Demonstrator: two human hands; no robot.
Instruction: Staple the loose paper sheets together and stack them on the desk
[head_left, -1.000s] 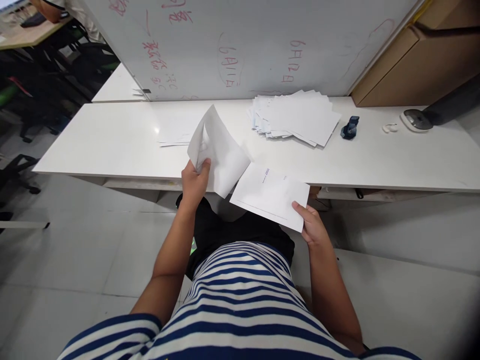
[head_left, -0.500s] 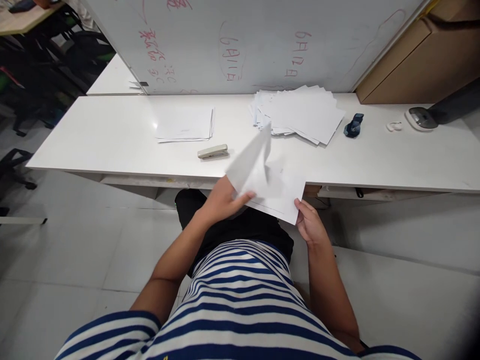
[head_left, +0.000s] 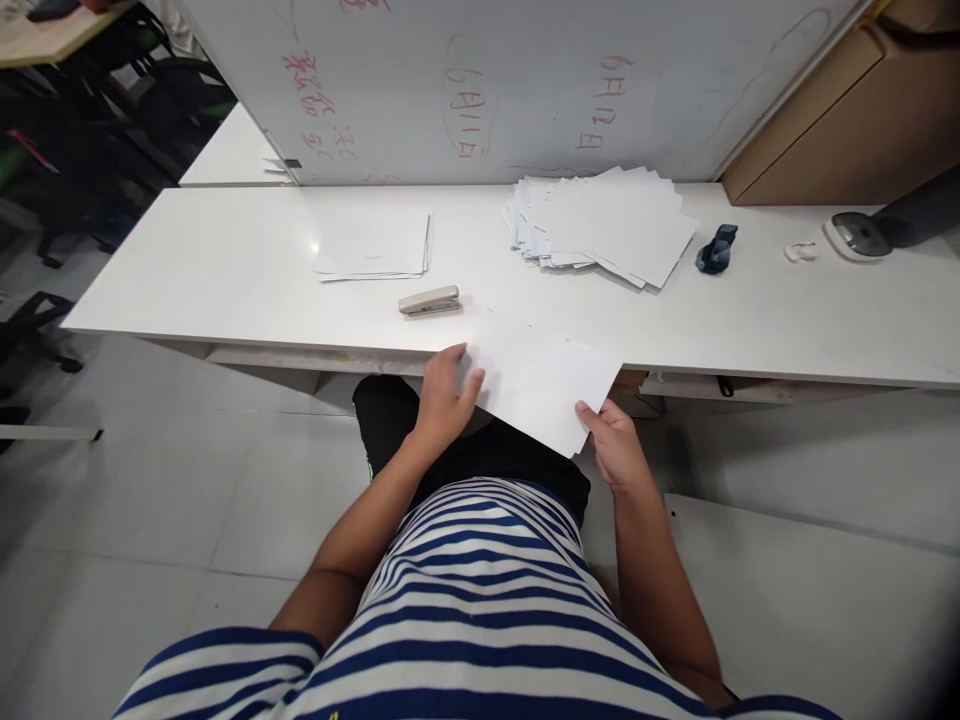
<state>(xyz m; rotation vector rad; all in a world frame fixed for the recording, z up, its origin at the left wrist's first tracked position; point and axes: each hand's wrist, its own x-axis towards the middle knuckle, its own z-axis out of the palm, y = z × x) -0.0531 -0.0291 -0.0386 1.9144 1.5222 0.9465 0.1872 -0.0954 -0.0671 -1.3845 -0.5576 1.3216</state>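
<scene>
Head view: the white desk point(head_left: 225, 270) runs across in front of you, with the whiteboard point(head_left: 540, 100) upright at its far side. Toward the right lies the fanned pile of paper point(head_left: 607, 225); toward the left, the thin stack point(head_left: 371, 245). Do not disturb either. The held sheets point(head_left: 547, 385) are between your hands, reaching past the desk's front edge, with a slight offset of layers visible at the near corner. Your right hand point(head_left: 616, 440) pinches their right-hand edge, thumb on top. Your left hand point(head_left: 448, 390) is at the opposite edge, thumb and forefinger narrowly apart; whether it grips the paper cannot be told. To handle the layers well, use a firm but light right pinch, set the left fingers square to the edge, and align without creasing. Avoid brushing the stapler point(head_left: 430, 300), just beyond your left hand.
</scene>
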